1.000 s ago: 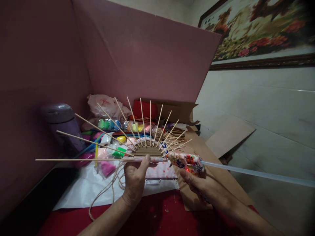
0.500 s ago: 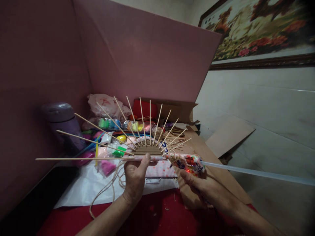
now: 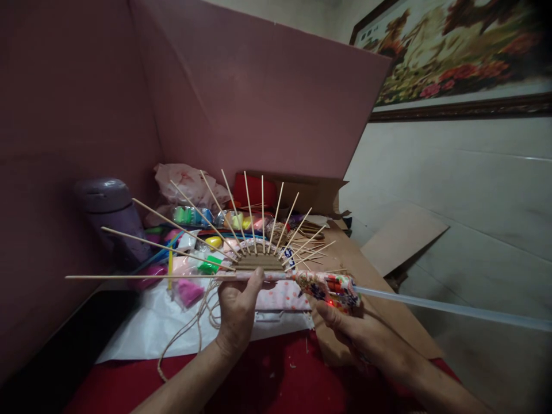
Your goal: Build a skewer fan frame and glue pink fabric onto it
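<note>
My left hand (image 3: 238,305) grips the lower edge of a half-round cardboard piece (image 3: 259,263), thumb on its front. Thin wooden sticks (image 3: 246,207) fan out from its curved rim, which has a patterned fabric edging. One long stick (image 3: 146,278) points left along the straight bottom edge. My right hand (image 3: 345,322) is wrapped around a glue gun (image 3: 330,287) covered in floral cloth, with a red light glowing on it. A long translucent glue stick (image 3: 448,306) juts from its back. The gun's tip is close to the right end of the cardboard's bottom edge; whether they touch I cannot tell.
Packets of coloured clay (image 3: 190,216) and a pink lump (image 3: 190,292) lie behind the cardboard piece. A purple flask (image 3: 110,218) stands left. Twine (image 3: 196,325) trails over white sheeting (image 3: 129,336). Loose sticks and a cardboard sheet (image 3: 375,287) lie right.
Little differs. The fan of sticks and both hands have shifted only slightly, and the glue gun stays at the right end of the cardboard piece.
</note>
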The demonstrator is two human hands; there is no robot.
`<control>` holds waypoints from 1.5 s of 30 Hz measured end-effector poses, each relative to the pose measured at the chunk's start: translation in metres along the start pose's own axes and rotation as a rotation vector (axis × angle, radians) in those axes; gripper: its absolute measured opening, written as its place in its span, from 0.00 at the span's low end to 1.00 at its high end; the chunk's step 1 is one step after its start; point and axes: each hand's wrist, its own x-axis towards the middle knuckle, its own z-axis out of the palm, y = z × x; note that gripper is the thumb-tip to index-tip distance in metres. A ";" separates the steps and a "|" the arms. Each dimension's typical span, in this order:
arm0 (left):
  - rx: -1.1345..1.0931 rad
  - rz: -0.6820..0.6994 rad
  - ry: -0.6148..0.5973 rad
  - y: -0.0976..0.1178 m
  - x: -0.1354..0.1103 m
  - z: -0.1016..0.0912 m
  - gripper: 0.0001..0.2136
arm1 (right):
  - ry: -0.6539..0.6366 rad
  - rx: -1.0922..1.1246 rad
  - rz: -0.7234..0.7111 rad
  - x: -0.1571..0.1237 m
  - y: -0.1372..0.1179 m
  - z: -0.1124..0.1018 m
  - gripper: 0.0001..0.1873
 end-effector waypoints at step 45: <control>-0.087 -0.035 0.006 -0.005 0.001 -0.001 0.08 | -0.002 0.046 0.072 0.000 0.011 -0.001 0.26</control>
